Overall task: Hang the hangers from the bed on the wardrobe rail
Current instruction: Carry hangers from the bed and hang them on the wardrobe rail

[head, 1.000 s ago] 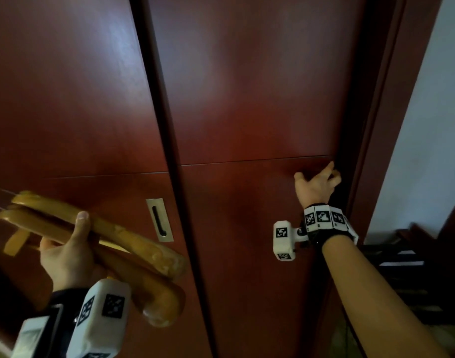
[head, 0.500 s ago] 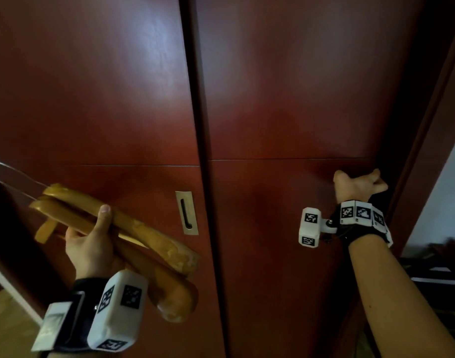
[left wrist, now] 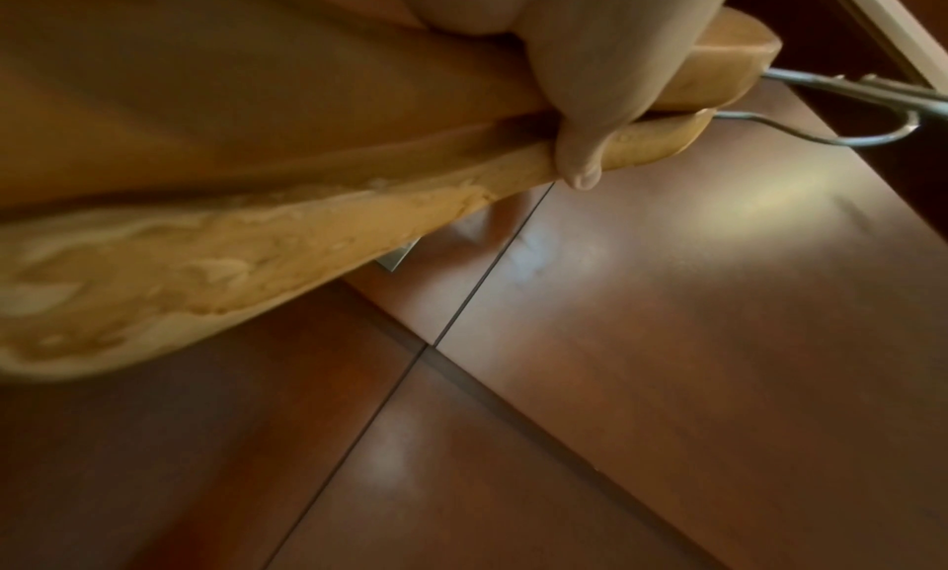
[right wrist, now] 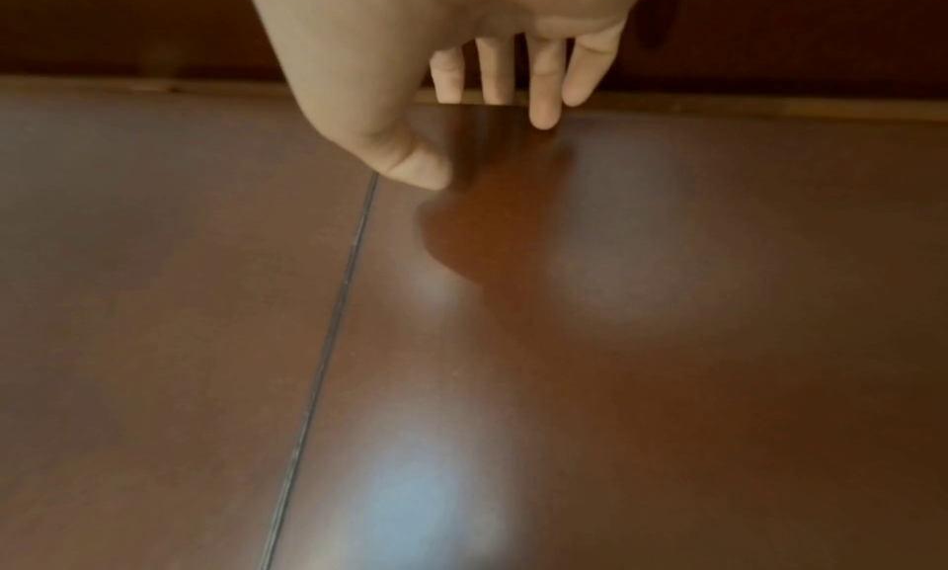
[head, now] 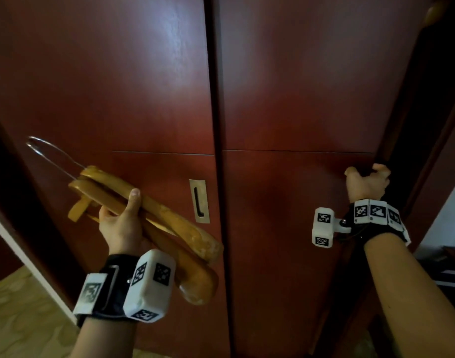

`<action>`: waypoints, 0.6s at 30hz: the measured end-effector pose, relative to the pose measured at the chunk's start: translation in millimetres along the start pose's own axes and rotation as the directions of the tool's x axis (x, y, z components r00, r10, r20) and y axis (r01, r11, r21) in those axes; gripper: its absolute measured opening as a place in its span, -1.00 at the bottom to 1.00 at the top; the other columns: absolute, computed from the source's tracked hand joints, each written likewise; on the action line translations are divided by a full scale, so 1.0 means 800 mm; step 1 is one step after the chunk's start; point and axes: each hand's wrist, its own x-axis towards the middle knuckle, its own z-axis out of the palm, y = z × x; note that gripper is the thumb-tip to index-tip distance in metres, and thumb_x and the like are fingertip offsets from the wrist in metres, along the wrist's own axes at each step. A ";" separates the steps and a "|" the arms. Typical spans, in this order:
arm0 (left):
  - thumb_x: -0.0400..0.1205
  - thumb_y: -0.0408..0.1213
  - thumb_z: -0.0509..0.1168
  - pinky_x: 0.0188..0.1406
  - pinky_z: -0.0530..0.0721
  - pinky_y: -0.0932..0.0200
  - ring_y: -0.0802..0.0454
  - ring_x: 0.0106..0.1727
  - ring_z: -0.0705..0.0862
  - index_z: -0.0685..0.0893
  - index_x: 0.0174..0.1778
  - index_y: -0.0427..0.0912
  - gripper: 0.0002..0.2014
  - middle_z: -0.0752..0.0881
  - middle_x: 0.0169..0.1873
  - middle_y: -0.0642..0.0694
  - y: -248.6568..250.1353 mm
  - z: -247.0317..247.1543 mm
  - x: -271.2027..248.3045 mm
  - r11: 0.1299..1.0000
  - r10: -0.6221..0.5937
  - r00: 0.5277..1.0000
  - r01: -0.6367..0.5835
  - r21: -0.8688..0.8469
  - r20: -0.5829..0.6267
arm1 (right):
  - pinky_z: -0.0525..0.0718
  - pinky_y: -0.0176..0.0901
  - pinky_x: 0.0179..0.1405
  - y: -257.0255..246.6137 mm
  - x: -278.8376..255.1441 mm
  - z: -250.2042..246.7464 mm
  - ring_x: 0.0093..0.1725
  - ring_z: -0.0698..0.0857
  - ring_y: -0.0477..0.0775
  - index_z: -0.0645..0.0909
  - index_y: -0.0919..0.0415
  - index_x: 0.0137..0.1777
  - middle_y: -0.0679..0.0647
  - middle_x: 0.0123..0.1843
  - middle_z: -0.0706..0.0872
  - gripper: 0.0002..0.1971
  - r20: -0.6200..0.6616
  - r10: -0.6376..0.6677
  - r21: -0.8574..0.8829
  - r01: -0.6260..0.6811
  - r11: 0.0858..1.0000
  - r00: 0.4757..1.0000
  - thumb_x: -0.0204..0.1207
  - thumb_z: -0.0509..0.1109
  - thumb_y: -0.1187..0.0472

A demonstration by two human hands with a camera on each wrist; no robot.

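- Wooden hangers [head: 154, 218], stacked at seven o'clock, sit clamped in the left hand [head: 120, 226]; the loose bundle could slip.
- Right hand's [head: 365, 183] fingers [right wrist: 543, 88] hook the sliding wardrobe door's [head: 298, 99] edge at three o'clock; they risk pinching.
- The wire hooks [head: 51, 153] could scrape the panel.

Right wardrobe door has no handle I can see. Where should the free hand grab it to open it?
Probably its right vertical edge, from the right: the right door face is flat, and the right hand already hooks fingers over that edge beside the dark gap.
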 end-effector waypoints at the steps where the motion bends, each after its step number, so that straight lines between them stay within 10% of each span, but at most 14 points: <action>1: 0.54 -0.23 0.47 -0.15 0.76 0.03 -0.01 -0.15 0.76 0.57 0.26 -0.30 -0.58 0.73 -0.15 -0.06 -0.002 -0.001 0.000 1.000 -0.002 1.000 0.002 0.002 -0.002 | 0.48 0.06 0.25 0.000 -0.003 0.004 0.34 0.53 0.33 0.32 0.18 0.44 0.27 0.42 0.46 -0.40 0.007 -0.011 0.008 0.011 1.000 1.000 0.41 0.40 0.14; 7: 0.43 -0.12 0.55 0.06 0.74 -0.22 -0.20 -0.02 0.78 0.65 0.07 -0.16 -0.63 0.78 -0.12 -0.13 -0.005 -0.008 -0.003 0.999 -0.022 1.000 0.021 0.033 0.014 | 0.52 -0.01 0.28 0.001 -0.025 0.026 0.29 0.59 0.29 0.29 0.17 0.43 0.28 0.38 0.54 -0.44 0.079 -0.057 0.067 0.052 0.996 0.995 0.45 0.38 0.21; 18: 0.50 -0.19 0.52 -0.09 0.76 -0.04 -0.06 -0.15 0.79 0.62 0.23 -0.29 -0.56 0.78 -0.17 -0.09 -0.005 0.002 -0.029 0.998 -0.068 0.998 0.068 -0.006 0.003 | 0.44 -0.10 0.28 -0.020 -0.081 0.064 0.44 0.46 0.29 0.18 0.17 0.54 0.26 0.55 0.32 -0.33 0.195 -0.035 0.081 0.020 0.997 0.980 0.50 0.42 0.26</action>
